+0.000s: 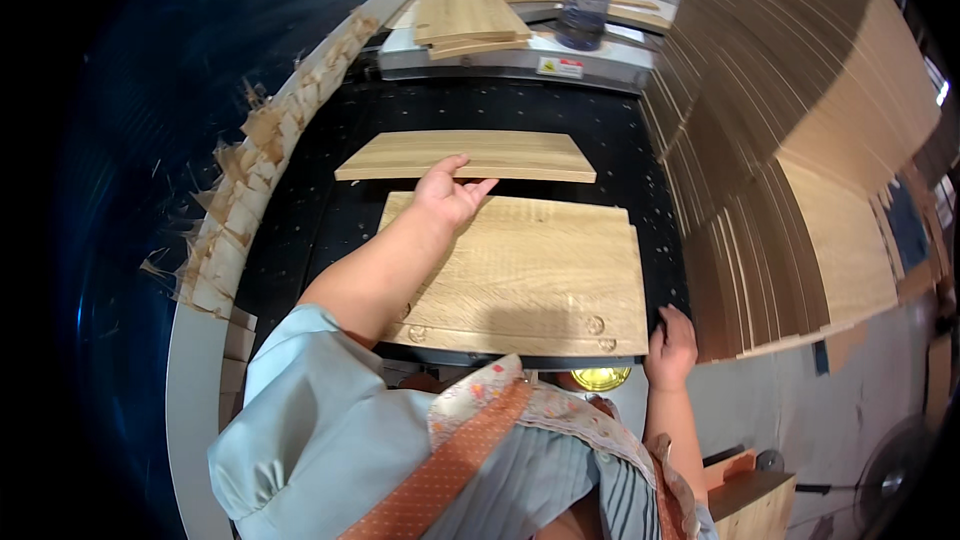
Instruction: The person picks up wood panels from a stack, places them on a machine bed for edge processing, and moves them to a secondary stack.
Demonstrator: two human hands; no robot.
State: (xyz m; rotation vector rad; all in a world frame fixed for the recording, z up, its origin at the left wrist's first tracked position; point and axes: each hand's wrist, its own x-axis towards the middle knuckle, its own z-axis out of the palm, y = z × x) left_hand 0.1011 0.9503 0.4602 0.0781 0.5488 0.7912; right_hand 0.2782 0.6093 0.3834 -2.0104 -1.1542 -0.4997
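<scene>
A narrow light wood-grain board [490, 155] with angled ends is tilted over the black table [330, 110]. My left hand [452, 195] grips the middle of its near edge, a finger lying on the upper face and others below the edge. Under my left forearm lies a small stack of wider wood-grain boards [530, 275], slightly offset. Round drilled recesses show near the front edge of the top one. My right hand [672, 350] rests at the table's near right corner, just right of the stack, its fingers loosely bent and holding nothing visible.
Tall stacked cardboard sheets [760, 170] line the right side. On the left stands a pale rail with torn tape [270, 130]. Behind the table, a white surface [420, 58] carries more wood boards [465, 15] and a clear bottle with a blue cap [587, 0].
</scene>
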